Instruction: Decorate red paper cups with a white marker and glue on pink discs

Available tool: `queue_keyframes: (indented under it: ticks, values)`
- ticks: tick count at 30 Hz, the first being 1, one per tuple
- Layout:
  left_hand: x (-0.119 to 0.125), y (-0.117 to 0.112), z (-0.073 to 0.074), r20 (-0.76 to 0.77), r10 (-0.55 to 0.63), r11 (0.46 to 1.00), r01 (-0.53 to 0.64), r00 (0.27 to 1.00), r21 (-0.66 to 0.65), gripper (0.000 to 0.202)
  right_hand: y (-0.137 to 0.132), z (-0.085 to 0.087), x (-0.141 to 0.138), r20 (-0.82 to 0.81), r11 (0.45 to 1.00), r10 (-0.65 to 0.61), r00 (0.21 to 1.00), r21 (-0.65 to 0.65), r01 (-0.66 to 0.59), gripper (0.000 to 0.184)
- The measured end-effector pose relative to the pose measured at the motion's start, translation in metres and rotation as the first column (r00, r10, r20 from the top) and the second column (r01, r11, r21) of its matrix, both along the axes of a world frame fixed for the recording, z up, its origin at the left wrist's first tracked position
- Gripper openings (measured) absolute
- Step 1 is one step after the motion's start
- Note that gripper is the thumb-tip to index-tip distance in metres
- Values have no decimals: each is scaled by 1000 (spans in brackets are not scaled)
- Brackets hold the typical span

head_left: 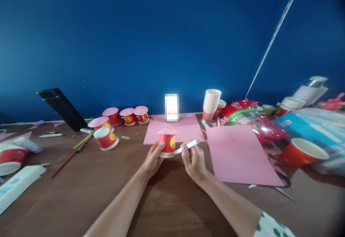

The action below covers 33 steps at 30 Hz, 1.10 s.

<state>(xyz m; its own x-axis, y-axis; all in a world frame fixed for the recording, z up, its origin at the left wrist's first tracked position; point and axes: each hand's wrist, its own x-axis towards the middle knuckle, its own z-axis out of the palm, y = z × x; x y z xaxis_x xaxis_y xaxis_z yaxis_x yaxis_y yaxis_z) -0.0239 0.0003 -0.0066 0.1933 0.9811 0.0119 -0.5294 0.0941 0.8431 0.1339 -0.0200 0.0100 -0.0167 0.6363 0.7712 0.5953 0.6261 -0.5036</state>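
Note:
My left hand [154,159] is closed around a red paper cup [166,141] that stands upside down, with a pink paper piece [166,131] on top. A zigzag line runs along the white rim at its bottom. In my right hand [194,161] is a white marker [187,146], gripped like a pen. Its tip points left and is at or very near the cup's rim; I cannot tell whether it touches. Behind the cup lies a pink sheet [183,127] of paper.
Several red cups with pink discs [110,112] stand at the back left, near a black flask [63,109]. To the right lie another pink sheet [239,158], scissors [285,194], stacked white cups [212,102] and a red bag [242,113]. A power strip [20,185] sits far left.

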Motion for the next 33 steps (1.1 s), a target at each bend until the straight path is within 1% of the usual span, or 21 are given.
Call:
queue_keyframes:
  ticks: [11, 18, 23, 28, 33]
  values:
    - [1, -1, 1, 7, 15, 1000, -15, 1000, -3, 32, 1, -2, 3, 1, 1000, -17, 1000, 9, 17, 14]
    - [2, -2, 2, 19, 15, 1000, -14, 1000, -5, 35, 3, -3, 2, 38, 1000, 3, 999, -30, -2, 16]
    - [3, -2, 4, 32, 50, 999, -51, 998, 17, 34, 4, -4, 1, 20, 1000, -6, 1000, -16, 7, 16]
    - [3, -1, 3, 59, 46, 999, -46, 997, -4, 35, 0, 0, 0, 13, 1000, 18, 1000, -10, -18, 14]
    - [4, -1, 3, 66, 46, 999, -45, 997, -21, 35, -3, 2, -1, 35, 997, 70, 997, 31, -72, 14]
